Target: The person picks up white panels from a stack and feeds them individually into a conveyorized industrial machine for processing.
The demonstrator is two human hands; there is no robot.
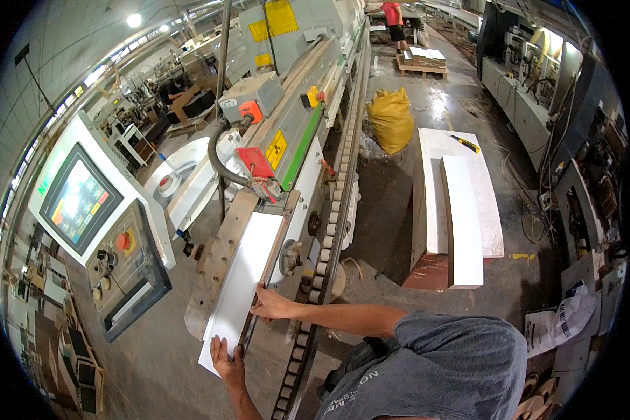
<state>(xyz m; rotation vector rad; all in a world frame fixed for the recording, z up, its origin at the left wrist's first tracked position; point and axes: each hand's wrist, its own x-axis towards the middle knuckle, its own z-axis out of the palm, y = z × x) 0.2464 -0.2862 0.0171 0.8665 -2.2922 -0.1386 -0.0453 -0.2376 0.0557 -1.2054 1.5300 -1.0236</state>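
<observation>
Lying lengthwise on the machine's feed table [220, 269]: white panel [241, 287]. Left hand [225, 358] flat against its near end, right hand [271, 305] pressing its right edge, fingers open. Ahead, red guard [256, 162]; left, control screen [79, 201]. Right, stacked white boards [462, 210]; beyond, yellow sack [390, 119], seemingly full.
</observation>
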